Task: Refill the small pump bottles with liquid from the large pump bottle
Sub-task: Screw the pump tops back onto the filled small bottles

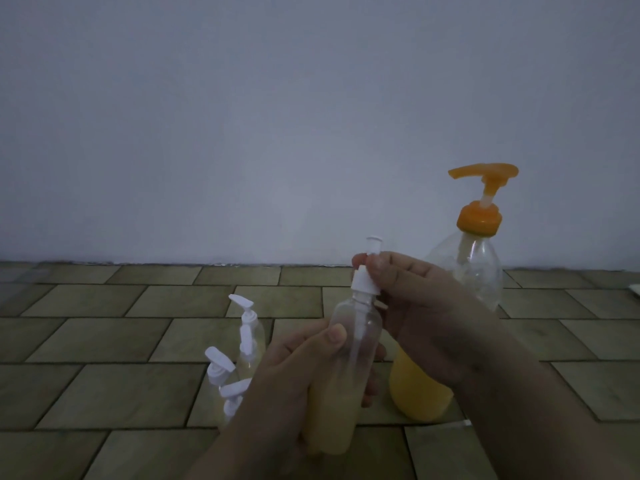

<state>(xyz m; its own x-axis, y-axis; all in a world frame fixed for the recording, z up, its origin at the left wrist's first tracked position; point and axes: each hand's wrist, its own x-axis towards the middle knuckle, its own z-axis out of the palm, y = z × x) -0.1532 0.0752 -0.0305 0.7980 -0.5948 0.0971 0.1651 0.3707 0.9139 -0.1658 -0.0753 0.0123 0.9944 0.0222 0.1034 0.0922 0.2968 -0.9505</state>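
Note:
My left hand (298, 382) grips a small clear bottle (349, 362) around its lower body; pale yellow liquid fills roughly its lower half. My right hand (415, 306) pinches the white pump cap (367, 271) sitting at the bottle's neck. Behind my right hand stands the large clear pump bottle (467, 271) with an orange pump head (485, 174); yellow liquid (419, 393) fills its bottom part. Three other small bottles with white pumps (247, 327) (218, 365) (233, 393) stand to the left, partly hidden by my left hand.
Everything rests on a floor of olive-brown tiles (104, 341). A plain pale wall (277, 133) rises close behind. A pale object's edge (635, 291) shows at the far right.

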